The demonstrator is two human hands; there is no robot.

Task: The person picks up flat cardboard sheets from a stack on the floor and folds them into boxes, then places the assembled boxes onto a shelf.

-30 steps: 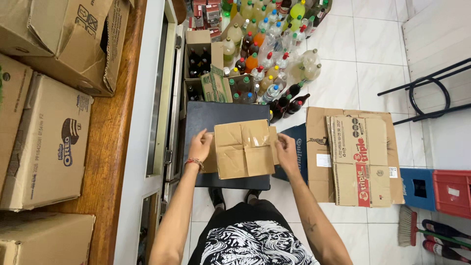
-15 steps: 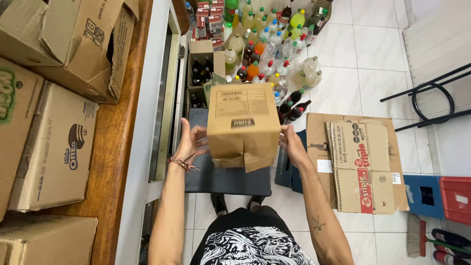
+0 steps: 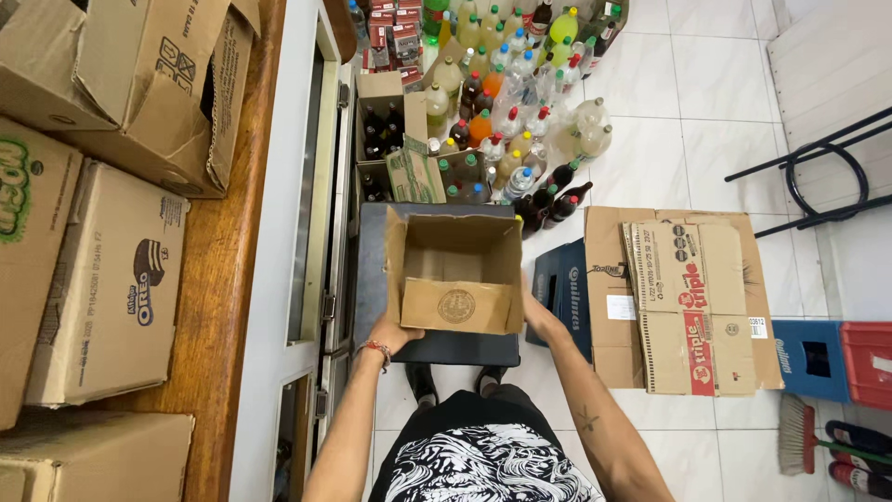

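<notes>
I hold a small brown cardboard box (image 3: pixel 455 270) in front of me, its open top facing me and its inside empty. My left hand (image 3: pixel 392 332) grips its lower left corner from beneath. My right hand (image 3: pixel 534 311) holds its right side, mostly hidden behind the box wall. The box hovers over a dark flat surface (image 3: pixel 372 279). Below it my feet stand on the white tiled floor.
Flattened cardboard boxes (image 3: pixel 683 297) lie on the floor at right, beside blue (image 3: pixel 804 349) and red crates (image 3: pixel 869 353). Several bottles (image 3: pixel 506 121) crowd the floor ahead. Cardboard boxes (image 3: pixel 102 279) are stacked on a wooden counter (image 3: pixel 218 297) at left. A broom (image 3: pixel 808 437) lies at lower right.
The box has gone from closed flaps down on the surface, to lifted upright, to turned with its open top facing me. Both hands shifted to its lower sides.
</notes>
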